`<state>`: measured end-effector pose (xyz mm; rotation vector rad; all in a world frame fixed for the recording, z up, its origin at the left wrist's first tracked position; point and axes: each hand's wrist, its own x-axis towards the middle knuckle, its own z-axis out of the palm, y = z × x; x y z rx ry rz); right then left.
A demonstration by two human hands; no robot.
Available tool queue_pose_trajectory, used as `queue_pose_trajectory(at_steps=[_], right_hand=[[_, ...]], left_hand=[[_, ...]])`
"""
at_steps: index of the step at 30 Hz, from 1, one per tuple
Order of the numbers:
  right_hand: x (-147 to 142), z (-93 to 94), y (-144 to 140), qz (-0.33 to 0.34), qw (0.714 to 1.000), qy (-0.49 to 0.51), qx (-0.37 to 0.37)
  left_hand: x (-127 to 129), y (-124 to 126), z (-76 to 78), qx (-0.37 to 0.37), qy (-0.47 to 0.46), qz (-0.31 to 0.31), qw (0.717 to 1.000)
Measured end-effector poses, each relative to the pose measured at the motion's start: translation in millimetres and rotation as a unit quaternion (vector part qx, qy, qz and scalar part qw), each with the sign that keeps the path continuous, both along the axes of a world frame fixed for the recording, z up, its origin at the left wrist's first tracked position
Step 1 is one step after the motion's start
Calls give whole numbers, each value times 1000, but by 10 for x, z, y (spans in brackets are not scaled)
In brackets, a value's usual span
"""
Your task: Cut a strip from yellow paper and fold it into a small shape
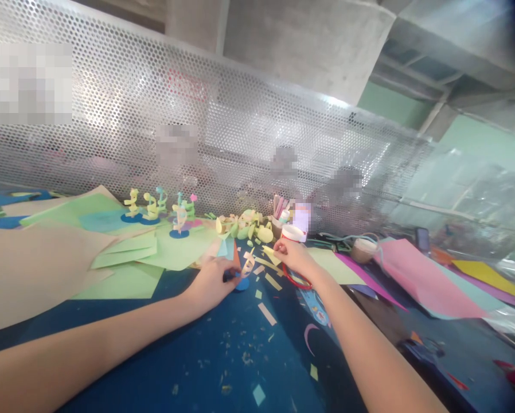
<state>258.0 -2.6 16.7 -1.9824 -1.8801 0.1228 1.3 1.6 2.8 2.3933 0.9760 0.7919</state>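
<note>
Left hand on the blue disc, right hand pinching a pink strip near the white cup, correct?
Not quite: in the head view the strip in the right hand is yellow, not pink. The left hand is on the blue disc, near the white cup.

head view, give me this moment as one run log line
left hand: holds blue disc base of paper figure | right hand: pinches yellow paper strip above it | surface: blue table, paper scraps | behind: finished figures
</note>
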Motion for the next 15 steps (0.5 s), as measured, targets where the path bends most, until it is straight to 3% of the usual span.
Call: queue_pose_trajectory(at_steps=[8,15], right_hand=[[-44,67,-34,-5,999,-34,12],[-78,139,-5,-3,1000,1,16]], left_hand=[[-23,2,-41,-25,-37,-18,999],[-42,-23,-21,-14,-59,43,997]])
